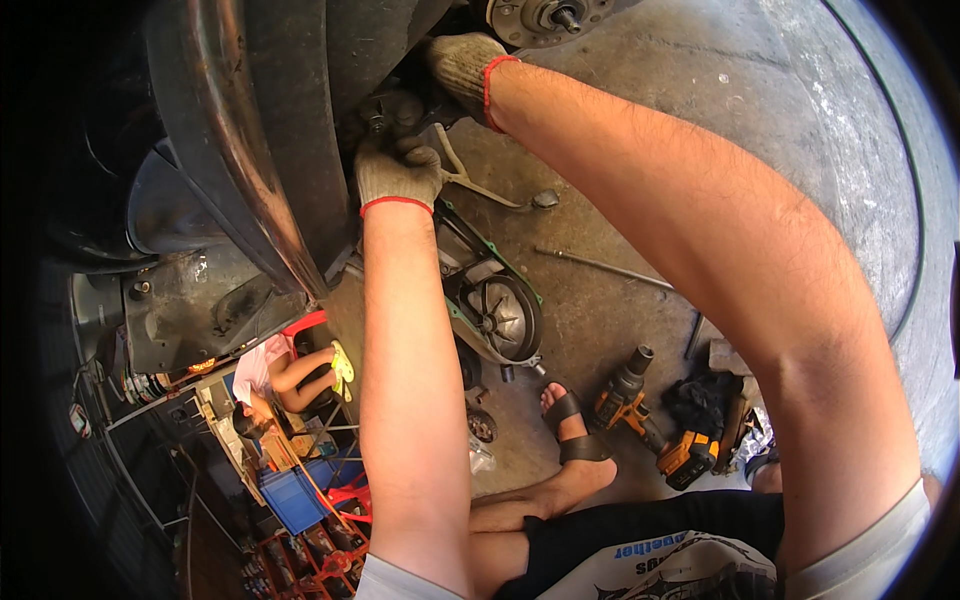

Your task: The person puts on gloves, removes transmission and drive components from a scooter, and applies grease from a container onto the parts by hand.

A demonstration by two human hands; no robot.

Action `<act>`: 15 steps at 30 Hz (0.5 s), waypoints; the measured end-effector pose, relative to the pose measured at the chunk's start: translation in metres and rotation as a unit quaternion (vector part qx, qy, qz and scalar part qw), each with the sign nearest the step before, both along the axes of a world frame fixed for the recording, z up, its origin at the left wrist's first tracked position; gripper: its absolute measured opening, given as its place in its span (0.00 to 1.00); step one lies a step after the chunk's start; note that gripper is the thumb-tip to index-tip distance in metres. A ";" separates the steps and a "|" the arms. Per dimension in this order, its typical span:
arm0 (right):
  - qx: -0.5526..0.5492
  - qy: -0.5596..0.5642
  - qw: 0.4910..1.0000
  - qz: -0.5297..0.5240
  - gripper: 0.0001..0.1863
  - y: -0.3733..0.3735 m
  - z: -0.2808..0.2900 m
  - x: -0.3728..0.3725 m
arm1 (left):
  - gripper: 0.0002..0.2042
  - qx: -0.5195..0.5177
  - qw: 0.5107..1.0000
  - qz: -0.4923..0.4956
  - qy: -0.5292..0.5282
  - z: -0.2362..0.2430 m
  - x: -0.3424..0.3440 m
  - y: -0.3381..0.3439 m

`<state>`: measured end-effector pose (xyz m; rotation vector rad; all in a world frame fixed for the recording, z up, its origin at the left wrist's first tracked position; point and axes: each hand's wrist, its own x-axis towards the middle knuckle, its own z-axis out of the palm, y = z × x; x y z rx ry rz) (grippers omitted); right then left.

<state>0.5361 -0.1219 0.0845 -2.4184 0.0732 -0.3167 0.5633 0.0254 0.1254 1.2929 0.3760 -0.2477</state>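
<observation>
While the left hand is resting beside dark machinery, the right hand is hanging beyond it. I cannot tell either one's grip.

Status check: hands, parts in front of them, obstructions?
Left hand gloved, at dark metal parts. Right hand gloved, farther forward, grip hidden. Cordless drill on floor, apart from both hands.

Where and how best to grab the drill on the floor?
Handle, probably from above, fingers wrapped around it. The drill appears to lie on its side, so the handle runs along the floor as a slim neck between the body and the wider battery. Sideways looks tighter: black cloth on the right, sandalled foot on the left.
</observation>
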 end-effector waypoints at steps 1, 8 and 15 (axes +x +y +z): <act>0.017 0.003 1.000 0.000 0.13 0.001 0.002 0.001 | 0.06 -0.015 0.999 -0.011 0.031 0.007 0.003 0.004; -0.030 -0.007 1.000 -0.006 0.12 0.006 0.005 0.000 | 0.06 -0.029 0.998 -0.027 0.044 0.015 -0.004 0.009; 0.066 -0.052 0.996 -0.021 0.12 0.005 -0.020 0.026 | 0.12 -0.029 0.998 -0.046 0.022 0.008 0.007 -0.003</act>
